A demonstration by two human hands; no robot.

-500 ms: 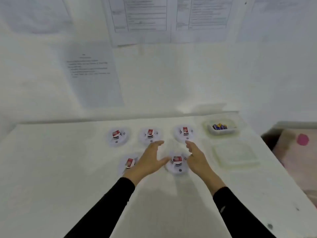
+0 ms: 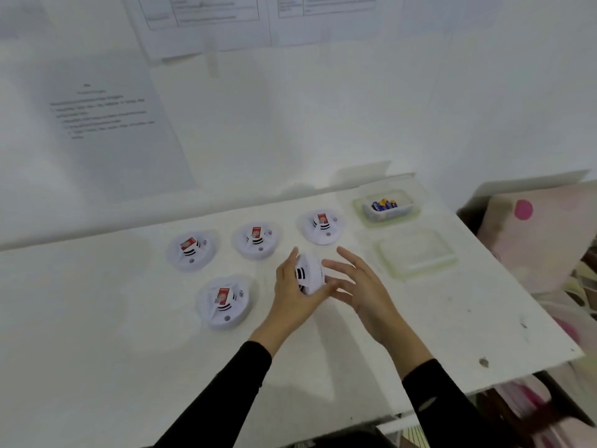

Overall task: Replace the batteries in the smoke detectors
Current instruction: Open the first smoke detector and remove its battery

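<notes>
White smoke detector (image 2: pixel 308 273) stands on edge in left hand (image 2: pixel 290 295)

A white counter (image 2: pixel 97 318) lies under the fingers (image 2: pixel 350 258). Near them on the right, a clear lid (image 2: pixel 416 253) lies flat on it. Farther right, past the counter's edge, is a pale cloth (image 2: pixel 542 240) with a pink dot. Beyond the fingers, on the white wall (image 2: pixel 323 108), hang a text sheet (image 2: pixel 106 124) up to the left and ruled forms (image 2: pixel 206 11) above. A dark speck (image 2: pixel 483 362) marks the counter nearer than the fingers, to the right.
</notes>
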